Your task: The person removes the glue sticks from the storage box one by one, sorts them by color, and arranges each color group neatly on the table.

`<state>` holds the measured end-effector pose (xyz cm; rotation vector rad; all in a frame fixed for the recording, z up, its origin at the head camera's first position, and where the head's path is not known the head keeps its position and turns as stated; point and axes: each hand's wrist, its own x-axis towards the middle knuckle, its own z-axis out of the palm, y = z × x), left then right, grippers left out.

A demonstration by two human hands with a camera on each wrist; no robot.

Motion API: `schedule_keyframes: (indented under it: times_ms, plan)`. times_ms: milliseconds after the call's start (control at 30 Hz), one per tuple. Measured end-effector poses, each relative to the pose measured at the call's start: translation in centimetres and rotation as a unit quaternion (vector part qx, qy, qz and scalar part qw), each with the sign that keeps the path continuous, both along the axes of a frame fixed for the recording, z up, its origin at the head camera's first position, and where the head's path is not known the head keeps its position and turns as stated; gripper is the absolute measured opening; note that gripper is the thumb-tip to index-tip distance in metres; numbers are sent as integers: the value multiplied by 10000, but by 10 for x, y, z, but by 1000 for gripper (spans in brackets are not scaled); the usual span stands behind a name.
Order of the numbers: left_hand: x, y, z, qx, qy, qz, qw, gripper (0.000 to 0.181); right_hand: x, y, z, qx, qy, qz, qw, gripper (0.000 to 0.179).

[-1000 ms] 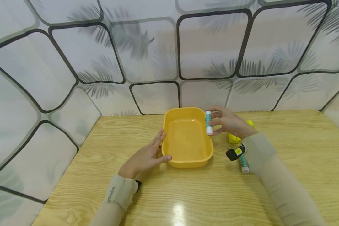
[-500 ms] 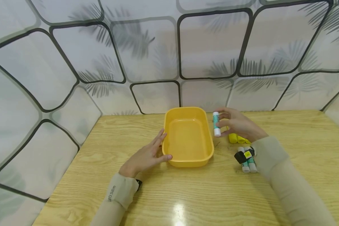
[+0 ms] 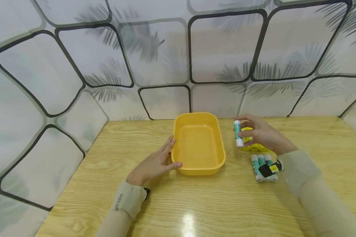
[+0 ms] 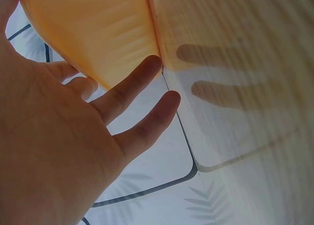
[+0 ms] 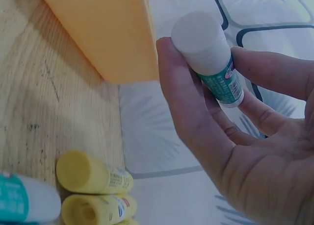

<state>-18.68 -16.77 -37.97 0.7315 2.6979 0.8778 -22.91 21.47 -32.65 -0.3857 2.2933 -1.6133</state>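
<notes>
My right hand (image 3: 264,135) pinches a glue stick (image 3: 238,133), white at both ends with a teal label, between thumb and fingers. It is held upright above the table, to the right of a yellow-orange plastic basin (image 3: 197,144). Seen from the right wrist, one broad white end of the glue stick (image 5: 198,38) points toward the camera. Spread fingers of my left hand (image 3: 151,169) lie against the basin's left side, the thumb on its rim. The left wrist view has the hand (image 4: 64,137) beside the basin's outer wall (image 4: 103,29), two fingers extended.
Several yellow glue sticks (image 3: 254,147) lie side by side behind my right hand, partly hidden by it. Nearer the front, a row of white-and-teal glue sticks (image 3: 256,168) lies partly under the wrist camera. A patterned cloth wall (image 3: 163,65) borders the wooden table (image 3: 213,204) at the back.
My right hand has moved right with the glue stick, from over the basin's right rim to beside it. More of the lying glue sticks now show. The left hand stays at the basin.
</notes>
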Motion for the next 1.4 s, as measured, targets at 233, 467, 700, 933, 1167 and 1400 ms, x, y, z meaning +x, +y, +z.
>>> schedule_keyframes:
  times_ms: [233,467,700,933,1167,1400]
  plan:
    - [1,0,-2,-1,-15,-11,10000,97,7,13,-5,181,0,-90,9998,62]
    - [1,1,-3,-45,-9,20,10000,97,13,29,-11,257,-30,-190,9995,58]
    - [0,1,-4,-26,-20,4,10000,96,18,44,-16,243,-52,-259,9994,58]
    - [-1,2,-1,12,31,-58,10000,96,23,59,-18,247,59,-232,9994,59]
    - [-2,3,0,19,17,-82,10000,96,30,75,-19,368,-7,-348,9987,60]
    - [0,1,0,48,-50,-24,10000,96,36,85,-23,367,48,-349,9987,58]
